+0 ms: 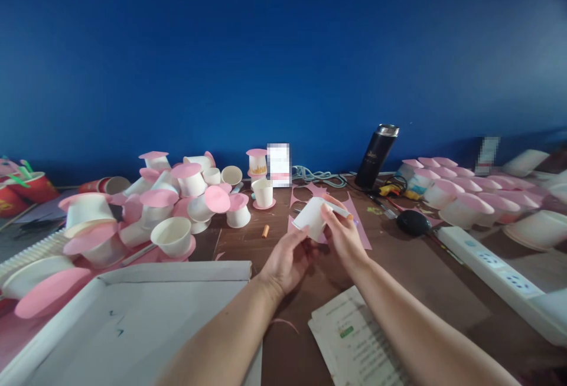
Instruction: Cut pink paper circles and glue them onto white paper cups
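A white paper cup (pixel 309 216), tipped on its side, is held between both my hands above the brown table. My left hand (pixel 287 261) is closed around its lower left side, the fingertips partly hidden beneath it. From the right, my right hand (pixel 342 234) grips the same cup with the thumb on its wall. A pale strip with an orange tip shows beside the right fingers; I cannot make out what it is. Under and behind the cup lies a pink sheet (pixel 359 229) with round cut-outs. An orange cylindrical piece (pixel 265 231) rests to the left.
Many cups with pink discs, such as one cup (pixel 171 236), crowd the left. A white box lid (pixel 177 315) sits front left, a printed booklet (pixel 349 339) front centre. At right are a black flask (pixel 376 156), capped cups (pixel 469 209) and a power strip (pixel 496 274).
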### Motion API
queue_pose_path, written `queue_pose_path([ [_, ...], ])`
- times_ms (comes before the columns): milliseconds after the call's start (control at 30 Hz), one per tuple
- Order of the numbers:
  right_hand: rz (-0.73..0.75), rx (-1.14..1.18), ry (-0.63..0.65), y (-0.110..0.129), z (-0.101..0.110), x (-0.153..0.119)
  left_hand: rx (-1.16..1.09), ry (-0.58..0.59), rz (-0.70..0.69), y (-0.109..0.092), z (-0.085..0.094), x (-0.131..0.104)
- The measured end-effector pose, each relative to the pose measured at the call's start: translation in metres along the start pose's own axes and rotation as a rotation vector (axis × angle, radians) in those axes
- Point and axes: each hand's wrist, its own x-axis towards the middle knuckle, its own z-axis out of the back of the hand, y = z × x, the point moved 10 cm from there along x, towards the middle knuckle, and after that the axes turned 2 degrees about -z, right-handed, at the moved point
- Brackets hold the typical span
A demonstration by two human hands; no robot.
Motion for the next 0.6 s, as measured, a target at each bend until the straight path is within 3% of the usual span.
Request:
queue_pose_path([
  [133, -0.065, 0.091, 0.092, -0.006, -0.009, -0.001, -0.109, -0.004, 0.048, -0.002, -0.003, -0.001],
  [233, -0.033, -0.019, 0.018, -0.004, -0.002, 0.0, -0.118, -0.073, 0.042, -0.004, 0.003, -0.001],
  [333, 0.139, -0.139, -0.118, 0.018, 0.009, -0.005, -0.138, -0.192, -0.038, -0.013, 0.017, 0.001],
  [400, 0.297, -0.227, -0.138, 0.04, 0.008, -0.013, -0.149, -0.235, -0.09, -0.019, 0.023, 0.003],
  [600, 0.639, -0.608, 0.088, 0.076, -0.028, -0.044, -0.184, -0.301, -0.178, -0.028, 0.032, 0.004],
])
